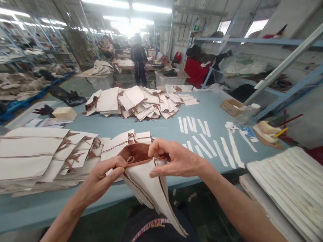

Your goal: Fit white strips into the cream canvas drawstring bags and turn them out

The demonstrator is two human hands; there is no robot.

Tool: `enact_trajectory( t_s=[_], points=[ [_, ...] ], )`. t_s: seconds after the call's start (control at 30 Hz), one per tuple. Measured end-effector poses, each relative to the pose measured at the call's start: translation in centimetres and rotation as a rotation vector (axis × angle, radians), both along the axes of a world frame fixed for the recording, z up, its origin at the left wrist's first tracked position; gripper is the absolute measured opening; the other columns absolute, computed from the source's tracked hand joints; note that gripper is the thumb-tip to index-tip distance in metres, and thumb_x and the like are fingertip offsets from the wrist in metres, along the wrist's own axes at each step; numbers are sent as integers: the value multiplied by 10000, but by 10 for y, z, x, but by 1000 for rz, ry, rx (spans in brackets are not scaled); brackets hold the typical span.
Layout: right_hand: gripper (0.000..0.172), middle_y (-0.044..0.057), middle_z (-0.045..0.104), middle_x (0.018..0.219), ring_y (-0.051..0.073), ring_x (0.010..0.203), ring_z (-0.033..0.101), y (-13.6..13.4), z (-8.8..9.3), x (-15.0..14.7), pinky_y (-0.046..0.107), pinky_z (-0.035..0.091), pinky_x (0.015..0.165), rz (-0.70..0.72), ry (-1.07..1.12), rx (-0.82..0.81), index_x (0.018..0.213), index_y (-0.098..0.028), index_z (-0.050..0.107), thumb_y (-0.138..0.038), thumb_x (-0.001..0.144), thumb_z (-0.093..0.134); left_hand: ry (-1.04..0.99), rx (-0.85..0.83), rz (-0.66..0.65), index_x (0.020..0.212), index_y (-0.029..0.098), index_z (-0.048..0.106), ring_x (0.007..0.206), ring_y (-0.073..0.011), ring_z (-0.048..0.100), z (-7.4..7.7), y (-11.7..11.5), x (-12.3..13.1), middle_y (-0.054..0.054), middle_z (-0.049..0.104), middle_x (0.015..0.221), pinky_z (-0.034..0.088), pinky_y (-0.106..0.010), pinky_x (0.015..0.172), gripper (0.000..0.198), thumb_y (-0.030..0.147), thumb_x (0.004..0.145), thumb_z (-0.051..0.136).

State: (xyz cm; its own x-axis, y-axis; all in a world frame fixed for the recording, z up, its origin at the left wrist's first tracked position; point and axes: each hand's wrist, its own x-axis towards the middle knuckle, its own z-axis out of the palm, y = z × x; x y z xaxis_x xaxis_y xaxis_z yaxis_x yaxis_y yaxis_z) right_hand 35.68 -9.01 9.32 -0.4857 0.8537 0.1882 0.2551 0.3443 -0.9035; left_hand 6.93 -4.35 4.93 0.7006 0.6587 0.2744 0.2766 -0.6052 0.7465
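Note:
Between my hands hangs a cream fabric piece (pixel 143 179) with a brown lining and dark brown trim, like a small pouch. Its brown-edged mouth gapes upward, and its lower end dangles past the table's front edge. My left hand (pixel 108 173) pinches the rim at the left, thumb against fingers. At the right, my right hand (pixel 174 159) grips the rim near a trimmed seam, with fingers over the edge and the thumb on the outside. Just behind the piece, more cream pieces (pixel 117 143) with brown trim lie on the blue-green table (pixel 202 112).
A layered stack of cream pieces (pixel 27 144) lies at the left, and a loose heap (pixel 133 99) spreads across the back. White strips (pixel 199 146) lie in rows at the right. Near the right edge are a cardboard box (pixel 230 107) and stacked pale sheets (pixel 290 178). A person (pixel 140 62) stands farther back.

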Motion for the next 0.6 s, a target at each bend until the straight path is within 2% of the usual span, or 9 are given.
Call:
enact_trajectory(
  t_s=[0.07, 0.13, 0.27, 0.33, 0.43, 0.6],
  points=[
    [420, -118, 380, 696, 98, 599, 333, -5, -4, -5, 228, 271, 564, 25, 44, -38, 1070, -199, 558, -355, 828, 864, 21, -71, -12, 825, 169, 661, 746, -182, 645, -6, -6, 7, -32, 697, 798, 515, -244, 687, 471, 488, 1083, 430],
    [419, -123, 371, 693, 97, 595, 336, -12, -4, -11, 226, 275, 563, 46, 39, -42, 1081, -202, 547, -309, 829, 864, 30, -126, -34, 918, 166, 707, 785, -201, 665, -7, -11, 18, -50, 735, 857, 531, -260, 711, 502, 540, 1077, 413],
    [444, -108, 456, 758, 87, 626, 381, -25, 1, -19, 217, 315, 593, 22, -35, -16, 1076, -204, 548, -224, 806, 901, -23, -159, -134, 1118, 153, 717, 950, -250, 695, 5, -20, 38, -95, 763, 1042, 559, -314, 851, 531, 577, 1081, 401],
    [460, -98, 504, 798, 85, 651, 424, -30, 4, -19, 212, 344, 618, 5, -40, 6, 1074, -207, 544, -206, 800, 913, -47, -148, -181, 1082, 152, 720, 960, -247, 690, 15, -24, 43, -84, 751, 1021, 547, -306, 867, 524, 555, 1093, 384],
    [467, -72, 561, 865, 91, 692, 470, -34, 5, -16, 211, 376, 646, -25, -7, 35, 1056, -213, 540, -220, 795, 926, -37, -138, -204, 985, 164, 705, 841, -192, 654, 28, -28, 46, -33, 703, 900, 513, -252, 777, 408, 451, 1090, 435],
    [459, -62, 570, 884, 97, 700, 453, -33, -5, -10, 218, 384, 654, -10, 37, 11, 1009, -218, 522, -273, 796, 924, -13, -191, -250, 855, 164, 657, 696, -126, 528, 34, -28, 55, 21, 596, 765, 434, -200, 646, 248, 299, 1035, 553]
  ],
)
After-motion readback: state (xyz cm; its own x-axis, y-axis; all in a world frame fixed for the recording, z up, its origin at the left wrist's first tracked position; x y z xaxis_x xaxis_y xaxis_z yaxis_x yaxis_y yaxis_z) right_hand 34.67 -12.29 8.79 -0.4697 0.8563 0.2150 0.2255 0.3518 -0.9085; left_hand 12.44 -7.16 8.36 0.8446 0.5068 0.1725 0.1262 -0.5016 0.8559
